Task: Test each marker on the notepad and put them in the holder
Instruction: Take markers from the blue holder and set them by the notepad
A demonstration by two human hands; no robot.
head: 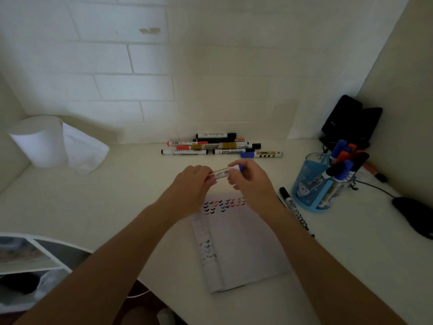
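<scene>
Head view: a pile marker (230,151) reads "WHITEBOARD MARKER". Left hand (194,181) and right hand (250,177) pinch one marker (221,172) between them, above the notepad (239,242).

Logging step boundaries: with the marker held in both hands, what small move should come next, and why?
Probably pull the blue cap off: the right hand pinches it, the left hand grips the marker, both above the notepad.

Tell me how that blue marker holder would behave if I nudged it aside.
The holder probably slides rather than bends: it looks like rigid plastic with a broad base on the smooth table. It may be top-heavy, since the markers inside stick out well above its rim and lean to one side. A low push seems safer.
</scene>
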